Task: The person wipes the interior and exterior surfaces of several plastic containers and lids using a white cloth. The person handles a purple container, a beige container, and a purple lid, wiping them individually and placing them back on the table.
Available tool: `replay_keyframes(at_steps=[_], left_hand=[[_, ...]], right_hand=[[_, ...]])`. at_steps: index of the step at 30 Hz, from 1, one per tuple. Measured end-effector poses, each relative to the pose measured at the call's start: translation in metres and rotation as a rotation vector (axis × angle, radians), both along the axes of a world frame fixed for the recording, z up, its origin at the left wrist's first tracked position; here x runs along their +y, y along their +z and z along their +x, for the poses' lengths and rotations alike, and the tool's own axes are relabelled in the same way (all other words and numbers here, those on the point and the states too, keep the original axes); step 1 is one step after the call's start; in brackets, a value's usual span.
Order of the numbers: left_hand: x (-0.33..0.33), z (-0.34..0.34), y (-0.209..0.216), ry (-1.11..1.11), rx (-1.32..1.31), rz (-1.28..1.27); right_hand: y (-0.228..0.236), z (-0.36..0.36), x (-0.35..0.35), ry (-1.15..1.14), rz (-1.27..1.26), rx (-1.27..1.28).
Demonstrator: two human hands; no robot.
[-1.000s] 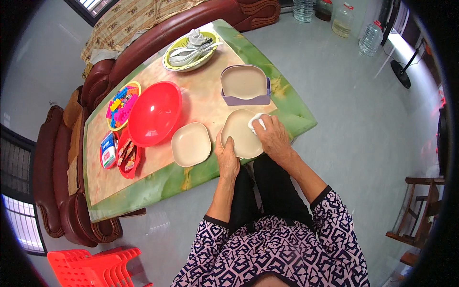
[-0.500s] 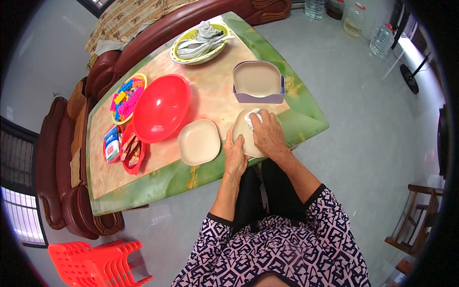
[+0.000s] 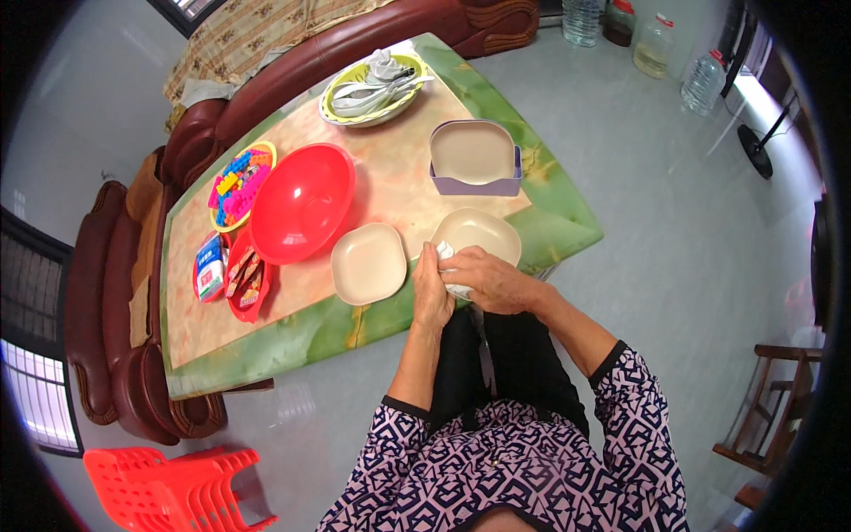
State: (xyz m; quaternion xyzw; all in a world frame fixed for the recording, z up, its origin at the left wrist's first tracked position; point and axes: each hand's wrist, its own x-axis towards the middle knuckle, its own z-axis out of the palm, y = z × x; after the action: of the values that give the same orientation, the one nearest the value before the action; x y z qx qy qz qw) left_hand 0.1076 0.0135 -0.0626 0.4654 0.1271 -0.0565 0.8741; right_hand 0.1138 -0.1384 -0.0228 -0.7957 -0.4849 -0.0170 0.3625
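A beige plate [image 3: 486, 230] with rounded corners is at the table's near edge, its near left part covered by my hands. My left hand [image 3: 432, 293] is closed at the plate's left rim, its fingers partly hidden. My right hand [image 3: 495, 279] grips a crumpled white cloth [image 3: 457, 290] and presses it against the plate's near left side, close to my left hand. Part of the cloth shows between the two hands. Just left of them lies a second beige plate [image 3: 369, 263]. Beyond them, a similar beige plate [image 3: 472, 151] rests in a purple holder [image 3: 477, 185].
A large red basin [image 3: 303, 204] stands left, beside a yellow-rimmed bowl of toy bricks [image 3: 239, 188]. Red dishes hold a blue-white packet [image 3: 210, 268] and snack packets [image 3: 245, 277]. A green-yellow bowl [image 3: 341, 113] with white spoons is at the back. Red stools [image 3: 177, 488] stand lower left.
My right hand has moved with the white cloth from the middle of the plate toward me and left, close to my left hand. More of the plate's far surface now shows.
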Motion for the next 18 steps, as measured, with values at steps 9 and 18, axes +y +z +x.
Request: replay_keyframes(at_steps=[9, 18], left_hand=[[-0.018, -0.003, 0.009, 0.092, -0.107, 0.262], [-0.017, 0.001, -0.004, 0.147, -0.142, 0.368]], right_hand=[[-0.015, 0.022, 0.013, -0.597, -0.089, -0.413], [0.019, -0.02, -0.004, -0.659, -0.597, -0.197]])
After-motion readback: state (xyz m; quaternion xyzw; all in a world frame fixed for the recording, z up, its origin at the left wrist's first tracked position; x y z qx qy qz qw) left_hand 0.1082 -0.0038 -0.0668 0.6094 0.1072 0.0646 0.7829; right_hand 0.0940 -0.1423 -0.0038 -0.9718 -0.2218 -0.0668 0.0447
